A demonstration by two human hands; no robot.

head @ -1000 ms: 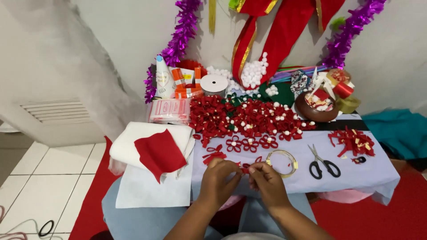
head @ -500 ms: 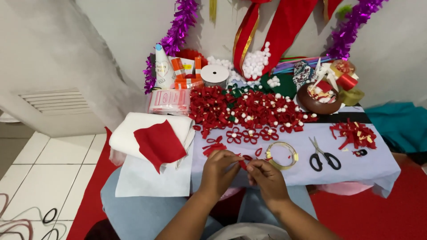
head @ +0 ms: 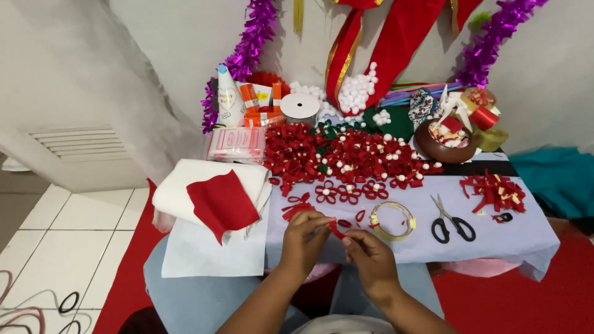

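Observation:
My left hand and my right hand meet at the near edge of a small table covered in pale lilac cloth. Between their fingertips they pinch a small red felt loop. More loose red loops lie just beyond my left hand. A ring of gold-edged ribbon lies right of my hands, with black-handled scissors further right. Finished red felt flowers with white bead centres sit in a row, and a large heap of them lies behind.
A red felt piece lies on folded white fabric at the left. At the back stand a glue bottle, a white ribbon spool, white pompoms and a brown bowl. Red scraps lie right.
The view has drifted slightly; my hands stay together at the table's near edge, working the small red loop, with my right hand a little lower than before.

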